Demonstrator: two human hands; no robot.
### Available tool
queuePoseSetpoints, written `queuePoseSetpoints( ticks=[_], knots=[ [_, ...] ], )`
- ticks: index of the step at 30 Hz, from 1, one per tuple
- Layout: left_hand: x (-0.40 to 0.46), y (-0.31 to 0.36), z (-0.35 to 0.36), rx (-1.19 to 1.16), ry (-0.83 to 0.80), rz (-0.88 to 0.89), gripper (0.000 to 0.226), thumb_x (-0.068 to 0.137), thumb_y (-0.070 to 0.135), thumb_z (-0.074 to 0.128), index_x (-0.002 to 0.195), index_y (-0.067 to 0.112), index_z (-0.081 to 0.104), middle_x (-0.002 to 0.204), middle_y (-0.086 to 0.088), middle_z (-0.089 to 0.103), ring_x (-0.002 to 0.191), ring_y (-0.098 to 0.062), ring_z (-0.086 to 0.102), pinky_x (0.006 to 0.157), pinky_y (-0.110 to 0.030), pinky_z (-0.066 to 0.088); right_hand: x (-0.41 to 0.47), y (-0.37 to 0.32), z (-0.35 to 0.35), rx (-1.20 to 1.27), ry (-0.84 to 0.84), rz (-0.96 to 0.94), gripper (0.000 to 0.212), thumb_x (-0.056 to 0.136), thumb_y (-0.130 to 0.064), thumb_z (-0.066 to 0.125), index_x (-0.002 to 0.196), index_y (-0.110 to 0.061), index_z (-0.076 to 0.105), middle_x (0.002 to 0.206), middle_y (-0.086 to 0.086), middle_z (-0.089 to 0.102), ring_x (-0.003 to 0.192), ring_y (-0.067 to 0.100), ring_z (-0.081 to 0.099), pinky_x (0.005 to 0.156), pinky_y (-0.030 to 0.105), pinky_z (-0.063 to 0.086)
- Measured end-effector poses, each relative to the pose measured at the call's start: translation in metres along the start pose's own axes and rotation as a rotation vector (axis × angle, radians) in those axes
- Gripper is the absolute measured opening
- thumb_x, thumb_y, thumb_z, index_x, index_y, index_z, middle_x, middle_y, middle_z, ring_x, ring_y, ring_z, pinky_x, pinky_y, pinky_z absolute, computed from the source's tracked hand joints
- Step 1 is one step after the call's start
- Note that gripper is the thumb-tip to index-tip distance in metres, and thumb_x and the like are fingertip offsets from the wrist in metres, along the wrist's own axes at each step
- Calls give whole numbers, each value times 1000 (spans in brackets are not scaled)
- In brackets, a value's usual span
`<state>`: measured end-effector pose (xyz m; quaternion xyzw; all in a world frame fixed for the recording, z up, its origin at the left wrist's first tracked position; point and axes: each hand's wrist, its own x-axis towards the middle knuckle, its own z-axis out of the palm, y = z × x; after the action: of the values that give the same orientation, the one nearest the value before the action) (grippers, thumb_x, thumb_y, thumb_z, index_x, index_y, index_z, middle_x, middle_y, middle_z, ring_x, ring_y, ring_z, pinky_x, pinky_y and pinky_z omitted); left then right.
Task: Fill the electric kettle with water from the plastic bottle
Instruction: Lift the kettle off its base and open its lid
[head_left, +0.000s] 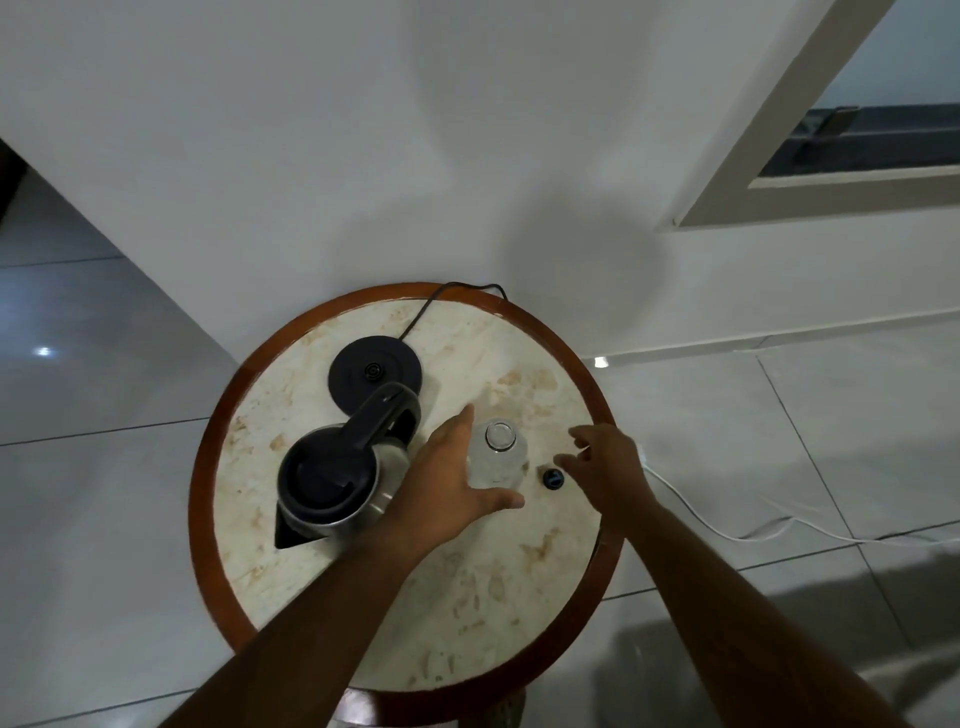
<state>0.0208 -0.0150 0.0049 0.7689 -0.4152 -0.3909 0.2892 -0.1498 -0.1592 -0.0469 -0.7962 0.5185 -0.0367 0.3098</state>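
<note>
1. The left hand (451, 478) is spread wide, fingers and thumb curved around the near-left side of the bottle (497, 460); whether the palm touches it cannot be told, and nothing is gripped.
2. The right hand (605, 467) hangs loosely open, fingers half curled, holding nothing, just right of the cap (552, 478).
3. The bottle stands upright and uncapped near the centre of the desk (467, 597), between the two hands. It is clear thin plastic and probably light and easily squeezed; a firm hold round the middle of the body looks safest, since pinching an open bottle could spill water.
4. The kettle (337, 478) stands on the desk just left of the left hand, off its base (375, 375), lid closed, handle toward the bottle. The lid would need opening before pouring.
5. The base sits behind the kettle, its cord (426, 306) running off the far edge.
6. The loose cap lies just beside the bottle and could be knocked away.
</note>
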Motion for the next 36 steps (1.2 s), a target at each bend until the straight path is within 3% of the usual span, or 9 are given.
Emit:
queuePoseSetpoints(
  ticks=[4,7,10,17,22,25,28,31,36],
  knots=[
    [-27,19,-33,51,88,32,110,69,50,82,154,19,19,162,-1,21,147,-17,20,111,-24,19,-5,-49,-37,-13,96,-134,39,81,-26,72,114,-8,64,102,8,67,77,9,54,73,21,39],
    [-56,21,-66,45,308,83,93,71,50,80,148,21,38,154,1,38,141,-15,34,113,-32,34,-17,-99,-56,34,137,-251,32,82,-25,72,108,-8,67,94,6,69,76,12,59,73,23,44],
    [-77,2,-95,72,468,45,91,68,63,75,145,31,37,152,7,41,136,-13,39,105,-28,35,-30,-155,-53,-7,87,-394,28,85,-27,68,109,-12,65,96,3,64,80,10,57,74,17,40],
    [-85,-65,-97,14,334,-226,125,49,68,84,150,30,23,155,7,35,141,-16,33,108,-26,27,-52,-235,1,-151,-169,-532,28,86,-32,64,105,-13,61,107,6,57,95,20,58,82,29,49],
    [-82,-95,-87,-202,294,-119,100,42,67,87,129,50,39,124,29,55,118,-1,54,94,-14,46,-50,-238,27,-399,-191,-605,36,79,-51,62,96,-19,58,98,-1,53,91,17,50,76,30,48],
    [-77,-104,-86,-212,306,-95,100,49,61,86,133,49,35,118,40,46,110,15,49,82,4,36,-47,-241,34,-513,-165,-636,40,77,-55,61,98,-22,57,101,-3,50,95,18,49,77,34,49],
    [-74,-108,-87,-204,322,-56,92,50,57,87,117,73,26,106,55,40,102,36,36,75,10,29,-44,-242,42,-538,-254,-612,49,80,-52,59,116,-21,52,120,-2,49,103,21,53,83,37,51],
    [-74,-109,-87,-207,320,-53,95,51,54,87,109,83,18,105,63,36,102,39,32,72,11,29,-41,-242,47,-531,-307,-614,50,84,-47,57,123,-18,48,125,1,51,102,20,57,85,33,51],
    [-75,-113,-86,-224,318,-62,91,52,61,84,115,77,20,109,54,39,101,31,41,76,9,32,-36,-245,47,-504,-345,-645,38,86,-39,56,116,-15,52,115,3,57,98,19,58,87,29,50]
  ],
)
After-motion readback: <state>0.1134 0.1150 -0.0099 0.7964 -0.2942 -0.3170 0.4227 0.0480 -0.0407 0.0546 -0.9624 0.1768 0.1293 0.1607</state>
